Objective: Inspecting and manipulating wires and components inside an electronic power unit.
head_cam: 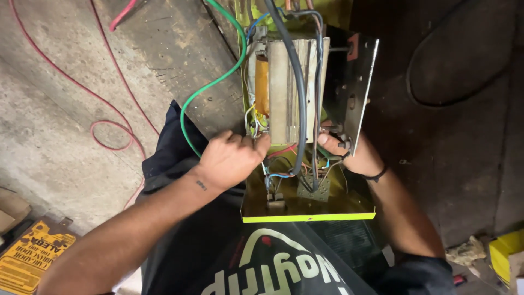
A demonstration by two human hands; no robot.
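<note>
left hand (pixel 232 158) presses against the transformer (pixel 286 90), thumb on its lower edge, fingers curled loosely over the thin wires (pixel 255 124), gripping nothing. right hand (pixel 349 153) pinches the metal panel (pixel 355 82) at its bottom corner, thumb in front. between both hands sits the yellow chassis (pixel 308 207) with its small board (pixel 314 188); a grey cable (pixel 297 93) and green wire (pixel 218 79) run up beyond the fingertips.

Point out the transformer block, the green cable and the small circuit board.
transformer block (pixel 284 93), head view, on its pale front face.
green cable (pixel 218 81), head view, mid-curve.
small circuit board (pixel 315 190), head view, its centre.
</note>
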